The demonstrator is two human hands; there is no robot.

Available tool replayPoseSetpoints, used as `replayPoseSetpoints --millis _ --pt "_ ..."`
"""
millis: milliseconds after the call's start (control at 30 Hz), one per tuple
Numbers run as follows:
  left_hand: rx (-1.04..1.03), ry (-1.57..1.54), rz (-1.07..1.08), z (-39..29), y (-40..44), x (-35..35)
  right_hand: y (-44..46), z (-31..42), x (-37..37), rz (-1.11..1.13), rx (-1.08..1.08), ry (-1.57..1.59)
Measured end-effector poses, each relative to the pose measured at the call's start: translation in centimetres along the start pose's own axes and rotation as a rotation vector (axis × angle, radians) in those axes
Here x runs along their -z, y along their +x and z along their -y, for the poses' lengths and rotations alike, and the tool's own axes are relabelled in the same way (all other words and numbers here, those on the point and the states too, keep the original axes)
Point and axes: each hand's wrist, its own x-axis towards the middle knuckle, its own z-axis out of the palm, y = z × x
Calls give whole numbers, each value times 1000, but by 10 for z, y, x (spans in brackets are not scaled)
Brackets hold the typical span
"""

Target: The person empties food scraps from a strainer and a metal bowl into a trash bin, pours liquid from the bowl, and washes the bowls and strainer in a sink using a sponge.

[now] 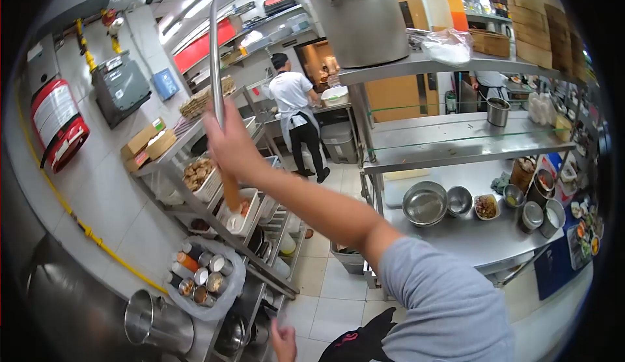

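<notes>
My right hand [229,137] is raised left of centre, closed around a long ladle [215,43]. The ladle stands nearly upright, its metal head at the top edge and its wooden handle end hanging below my fist. My left hand [283,341] is low at the bottom edge, partly cut off, with its visible fingers apart and nothing seen in it. Nearest to it is the lower part of the metal rack [286,290]. A lined tub [239,290] of small metal containers and bottles sits to the left, by a metal pot [172,329].
A person [294,95] in a white shirt stands at the back with their back turned. On the right, a steel shelf [449,134] bears a large pot [358,20]; bowls [424,204] rest on the counter below. A fire extinguisher [60,124] hangs on the left wall.
</notes>
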Motion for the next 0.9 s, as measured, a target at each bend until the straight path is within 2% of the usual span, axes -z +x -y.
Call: replayPoseSetpoints --millis 67,100,133,267,367,733,833,900 --pt "235 100 14 50 -13 -4 88 20 -2 -64 -74 214" --pt "348 120 31 66 -19 -14 122 40 -2 -96 -115 209" --pt "418 129 57 76 -19 -25 168 30 0 -40 -108 312" --pt "548 174 163 93 -11 -62 268 77 -10 -151 -348 458" --pt "569 209 242 97 1 -84 301 76 5 -177 -339 486" --pt "565 249 350 108 20 -112 302 65 41 -153 -228 591" --pt "559 217 324 116 8 -105 257 66 47 -122 -157 726" --pt "568 190 280 127 -13 -95 182 70 48 -47 -88 874"
